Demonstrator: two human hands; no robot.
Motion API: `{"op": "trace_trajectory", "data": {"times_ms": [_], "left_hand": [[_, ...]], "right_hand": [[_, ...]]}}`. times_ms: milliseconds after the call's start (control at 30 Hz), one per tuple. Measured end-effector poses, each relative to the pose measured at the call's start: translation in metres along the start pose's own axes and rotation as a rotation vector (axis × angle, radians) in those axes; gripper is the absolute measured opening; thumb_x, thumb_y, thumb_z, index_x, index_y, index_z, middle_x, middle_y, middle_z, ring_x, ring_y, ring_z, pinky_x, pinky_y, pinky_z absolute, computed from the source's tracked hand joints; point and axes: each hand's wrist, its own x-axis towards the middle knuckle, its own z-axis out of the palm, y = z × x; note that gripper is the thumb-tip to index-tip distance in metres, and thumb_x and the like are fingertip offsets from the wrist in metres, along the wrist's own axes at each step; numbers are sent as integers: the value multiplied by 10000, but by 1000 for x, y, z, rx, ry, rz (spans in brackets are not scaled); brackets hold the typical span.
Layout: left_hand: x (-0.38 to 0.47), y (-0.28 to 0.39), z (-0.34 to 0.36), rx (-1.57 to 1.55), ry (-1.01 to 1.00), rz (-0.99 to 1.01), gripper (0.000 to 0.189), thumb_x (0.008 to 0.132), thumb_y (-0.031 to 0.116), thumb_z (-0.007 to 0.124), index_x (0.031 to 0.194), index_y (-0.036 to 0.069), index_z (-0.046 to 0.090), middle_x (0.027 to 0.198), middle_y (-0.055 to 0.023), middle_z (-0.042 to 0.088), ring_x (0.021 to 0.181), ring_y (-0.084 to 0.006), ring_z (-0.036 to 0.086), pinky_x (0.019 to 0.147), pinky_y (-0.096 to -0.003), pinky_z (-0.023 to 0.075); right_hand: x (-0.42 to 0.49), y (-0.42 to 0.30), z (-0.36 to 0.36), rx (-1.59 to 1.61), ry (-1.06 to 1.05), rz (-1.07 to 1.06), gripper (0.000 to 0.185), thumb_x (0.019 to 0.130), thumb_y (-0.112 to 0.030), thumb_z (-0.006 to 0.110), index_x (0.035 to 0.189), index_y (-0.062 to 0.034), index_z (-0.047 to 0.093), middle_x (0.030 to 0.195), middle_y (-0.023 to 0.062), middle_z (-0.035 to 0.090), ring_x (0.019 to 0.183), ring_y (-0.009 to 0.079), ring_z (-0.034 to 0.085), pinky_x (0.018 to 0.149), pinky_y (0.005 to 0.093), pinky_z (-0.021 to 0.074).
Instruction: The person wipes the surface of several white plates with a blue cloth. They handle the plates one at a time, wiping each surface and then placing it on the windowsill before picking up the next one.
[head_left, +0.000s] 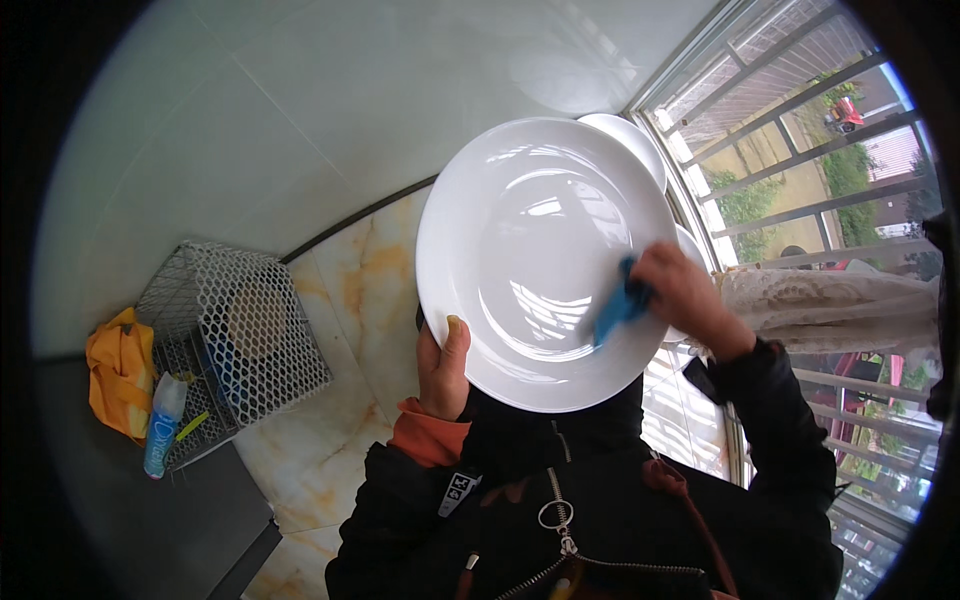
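Observation:
My left hand (444, 367) grips the lower left rim of a large white glossy plate (555, 255), its thumb on the upper face and its fingers hidden beneath. In my right hand (679, 292) is a blue cloth (622, 304), blurred, lying over the plate's right inner side. Window light reflects off the plate. Behind its upper right edge another white dish (630, 142) shows in part, and a further white one (690, 251) shows by my right hand.
On the left stands a wire basket (255, 337) with white mesh, beside a yellow cloth bag (120, 375) and a blue and white spray can (165, 427). A marbled tile surface (337, 450) runs below. At the right are a barred window (787, 150) and a lace curtain (825, 311).

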Motion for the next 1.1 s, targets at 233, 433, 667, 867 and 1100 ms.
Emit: {"op": "trace_trajectory", "data": {"times_ms": [233,433,667,867,1100], "left_hand": [[2,1,5,-41,35,21,486,1018,292,485,1336,-72,429,1192,-82,540,1043,-123,496,925,-271,407],[0,6,1,-49,24,18,495,1014,290,491,1352,-66,427,1228,-105,545,1090,-153,517,942,-297,419],[1,3,2,-8,-50,93,523,1016,305,478,1370,-72,401,1254,-116,532,1098,-174,520,953,-309,415],[4,-1,2,-45,-13,25,505,1013,307,480,1340,-74,423,1214,-107,545,1072,-156,515,929,-293,418],[0,2,1,-16,20,56,529,1007,302,503,1345,-93,408,1232,-124,540,1090,-167,513,946,-299,410]], "right_hand": [[118,-10,8,134,341,39,336,725,41,638,1042,-70,624,1058,164,587,1039,362,559,900,405,476],[90,-94,27,231,319,-340,268,730,-40,638,990,-84,589,985,135,526,936,337,564,790,401,518],[60,-123,28,210,180,-638,172,785,-114,601,953,-78,603,959,106,527,917,273,562,768,344,525],[160,-99,21,102,481,-519,198,791,-87,603,988,-103,584,1038,103,555,959,300,563,805,363,503],[123,-2,0,-274,436,-29,255,809,-32,595,1043,-133,586,1046,94,539,1016,292,544,780,405,495]]}}
